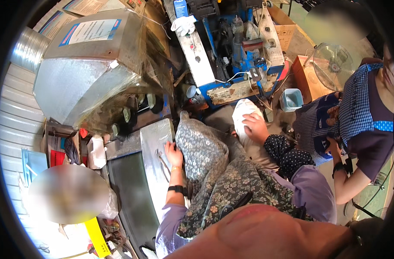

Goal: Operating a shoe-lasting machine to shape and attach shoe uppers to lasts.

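My left hand (174,156) rests at the edge of a shiny metal surface (156,134), fingers apart and nothing in them. Just beside it on that surface lies a dark, slim-handled tool (163,165), perhaps pliers or scissors. My right hand (254,127) lies over a white cloth (244,110) covering my right knee. Its fingers are loosely bent and spread, with no object visible in them. A dark floral apron (203,144) drapes over my lap and left knee. Polka-dot fabric (287,151) covers my right forearm.
Ahead stands a blue machine (238,77) with a hammer-like tool (257,82) at its front edge. A large grey metal hood (80,56) is at left. On the right sit a light-blue bucket (291,100), a fan (333,64) and a co-worker in a checked apron (356,101).
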Motion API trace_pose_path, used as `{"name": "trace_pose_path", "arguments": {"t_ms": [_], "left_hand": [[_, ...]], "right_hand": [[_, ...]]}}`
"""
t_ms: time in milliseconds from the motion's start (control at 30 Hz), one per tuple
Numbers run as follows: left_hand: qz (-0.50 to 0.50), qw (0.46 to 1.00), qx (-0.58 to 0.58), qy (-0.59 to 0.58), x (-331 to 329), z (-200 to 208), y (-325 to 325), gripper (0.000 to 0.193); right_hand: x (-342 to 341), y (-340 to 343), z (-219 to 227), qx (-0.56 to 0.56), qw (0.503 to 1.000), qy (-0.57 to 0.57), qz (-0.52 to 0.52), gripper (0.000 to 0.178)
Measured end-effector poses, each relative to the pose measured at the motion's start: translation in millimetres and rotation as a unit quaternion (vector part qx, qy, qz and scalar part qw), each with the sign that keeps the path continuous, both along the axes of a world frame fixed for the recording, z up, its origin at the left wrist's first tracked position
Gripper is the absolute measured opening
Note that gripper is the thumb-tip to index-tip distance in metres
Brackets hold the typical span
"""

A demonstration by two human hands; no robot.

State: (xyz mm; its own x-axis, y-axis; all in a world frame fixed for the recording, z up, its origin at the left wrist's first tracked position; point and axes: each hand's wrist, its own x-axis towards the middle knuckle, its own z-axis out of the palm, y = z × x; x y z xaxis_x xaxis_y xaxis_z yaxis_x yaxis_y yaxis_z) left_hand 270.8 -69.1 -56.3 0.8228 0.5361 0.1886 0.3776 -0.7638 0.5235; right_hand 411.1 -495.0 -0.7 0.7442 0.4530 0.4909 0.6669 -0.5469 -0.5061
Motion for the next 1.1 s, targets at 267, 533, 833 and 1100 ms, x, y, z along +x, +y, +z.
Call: {"name": "trace_pose_path", "arguments": {"t_ms": [267,533,833,1100], "left_hand": [[-0.102,0.978,0.165,0.082,41.9,53.5,-124.1,0.082],[-0.132,0.964,0.217,0.075,27.8,53.1,-134.2,0.078],[-0.136,0.958,0.235,0.093,41.5,55.3,-139.2,0.079],[-0.385,0.916,0.105,0.044,50.4,40.9,-186.9,0.039]], "right_hand": [[-20.5,-23.6,9.1,0.005,1.000,0.003,-0.021,0.024],[-66.3,-16.2,94.2,0.058,0.998,-0.015,0.013,0.022],[-43.5,-12.7,82.9,0.253,0.962,0.082,0.061,0.018],[73.7,-14.9,42.0,-0.001,0.974,0.054,-0.219,0.070]]}}
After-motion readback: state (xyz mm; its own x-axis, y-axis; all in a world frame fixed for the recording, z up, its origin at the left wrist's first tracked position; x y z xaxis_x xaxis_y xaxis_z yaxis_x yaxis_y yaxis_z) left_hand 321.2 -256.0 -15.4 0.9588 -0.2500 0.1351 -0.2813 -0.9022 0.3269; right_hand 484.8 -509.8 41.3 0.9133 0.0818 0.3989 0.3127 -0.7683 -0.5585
